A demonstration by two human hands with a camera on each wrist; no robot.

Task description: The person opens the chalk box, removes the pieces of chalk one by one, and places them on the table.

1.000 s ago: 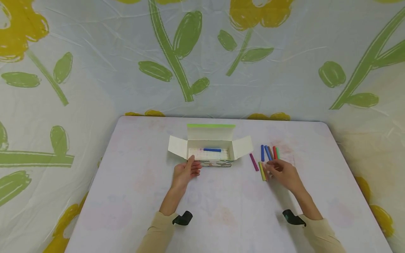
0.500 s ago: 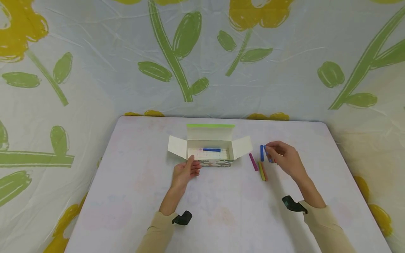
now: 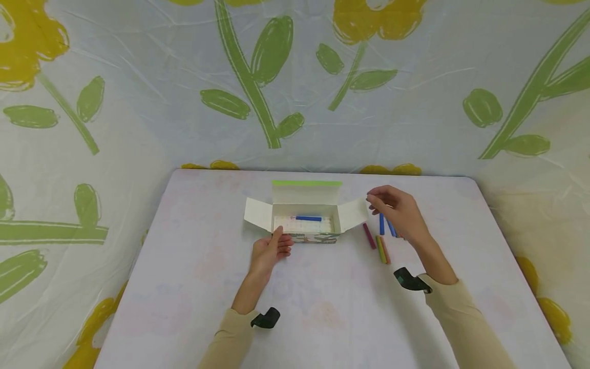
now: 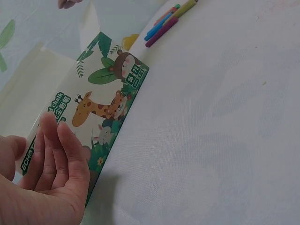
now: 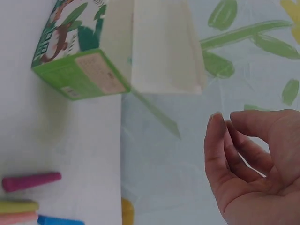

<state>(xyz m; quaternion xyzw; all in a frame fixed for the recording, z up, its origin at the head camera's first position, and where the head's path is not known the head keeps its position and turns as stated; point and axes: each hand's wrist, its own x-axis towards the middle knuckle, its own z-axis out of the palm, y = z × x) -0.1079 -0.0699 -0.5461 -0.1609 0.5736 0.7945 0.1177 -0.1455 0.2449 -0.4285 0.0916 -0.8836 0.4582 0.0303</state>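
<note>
Head view shows the white bench (image 3: 322, 307) filling the lower half of the frame, with the open chalk box (image 3: 306, 218) at its centre holding a blue chalk (image 3: 309, 219) and a row of loose chalks (image 3: 381, 241) lying just right of it. Left hand (image 3: 269, 251) rests with straight fingers against the box's front wall at its lower left corner. Right hand (image 3: 396, 210) hangs in the air above the loose chalks beside the box's right flap, fingers loosely curled, and the wrist view shows nothing between them.
</note>
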